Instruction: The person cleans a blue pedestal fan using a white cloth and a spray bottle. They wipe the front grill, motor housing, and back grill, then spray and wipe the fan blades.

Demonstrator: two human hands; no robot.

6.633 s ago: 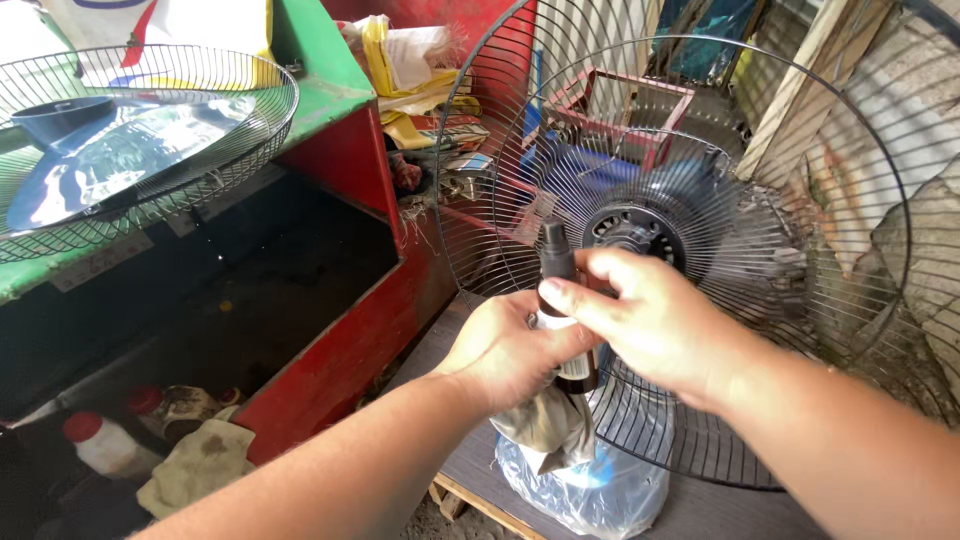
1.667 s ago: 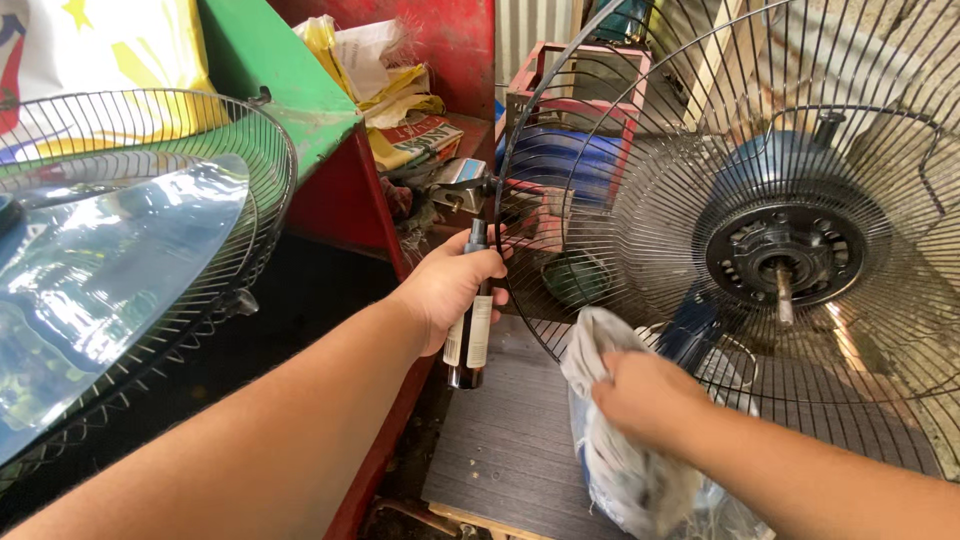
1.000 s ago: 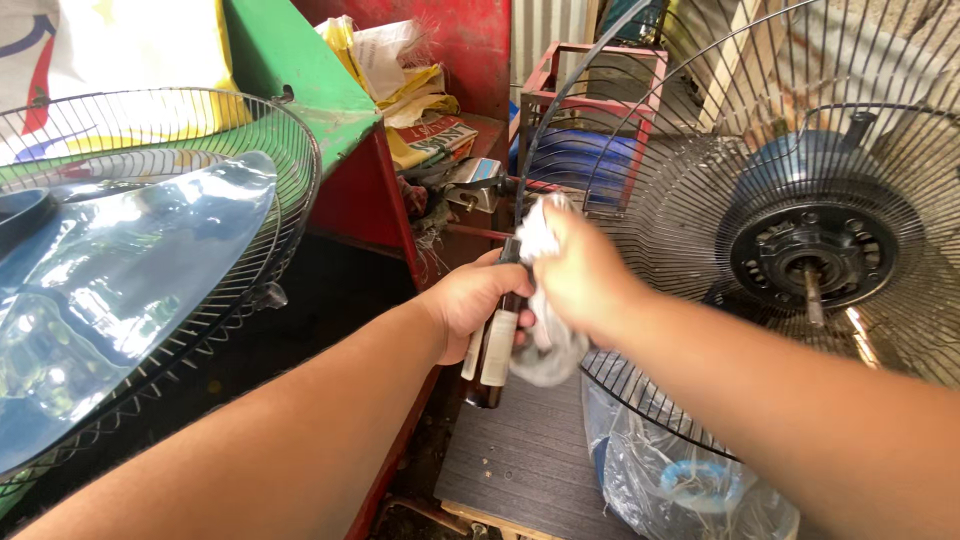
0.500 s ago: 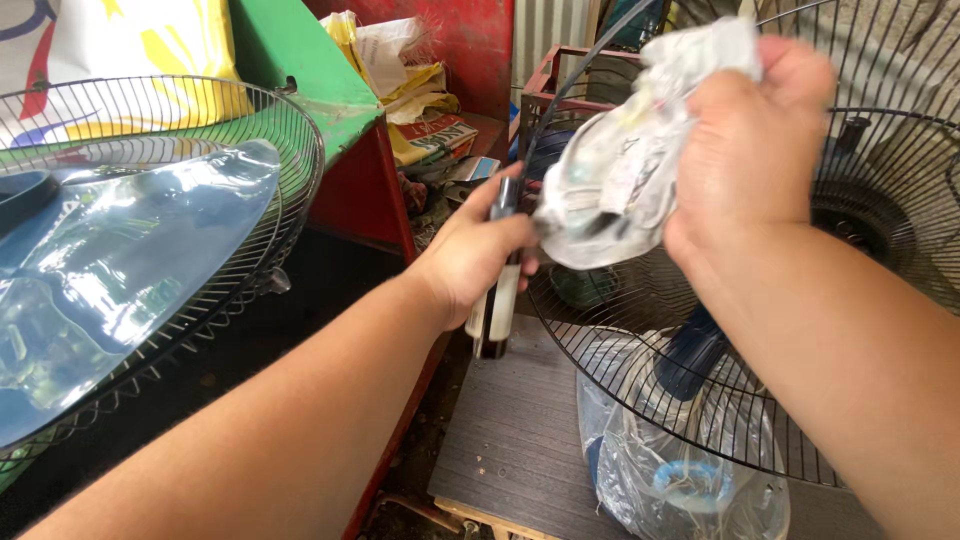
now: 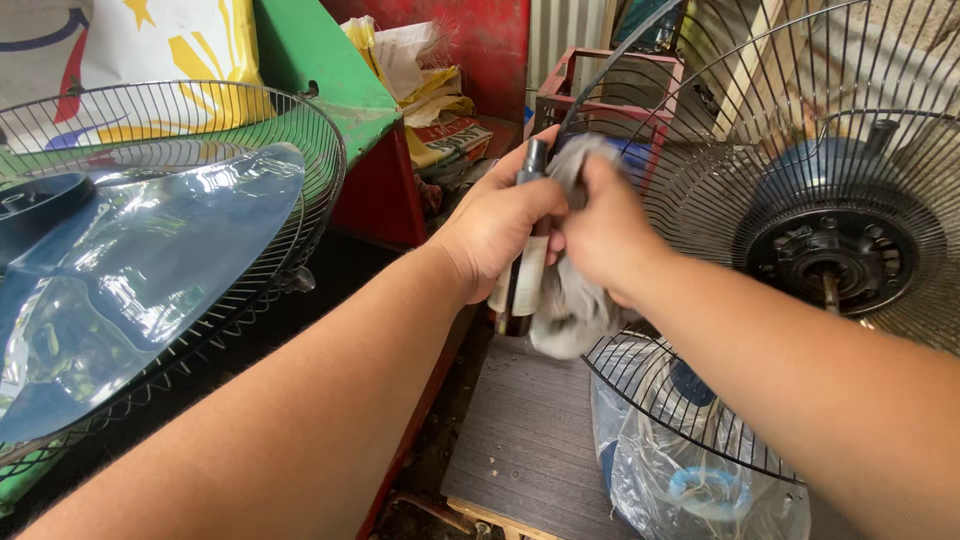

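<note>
From the head camera I see both hands meet near the middle of the frame, in front of a fan. My left hand is wrapped around a slim dark bottle with a pale label, held upright, its dark cap poking out above the thumb. My right hand is closed on a grey rag and presses it against the bottle's right side; the cloth bunches above the fingers and hangs down below both hands (so the bottle's lower part is half hidden behind it).

Just right of the hands stands the rear wire guard of the fan, with the bare motor hub and its shaft in the centre, no blade on it. Under the guard's lower rim a clear plastic bag sits on a grey board.

To the left, well apart from the hands, a second wire guard lies flat on a green bench, with a translucent blue fan blade resting in it. Behind the hands a red metal frame stands by a red wall.
</note>
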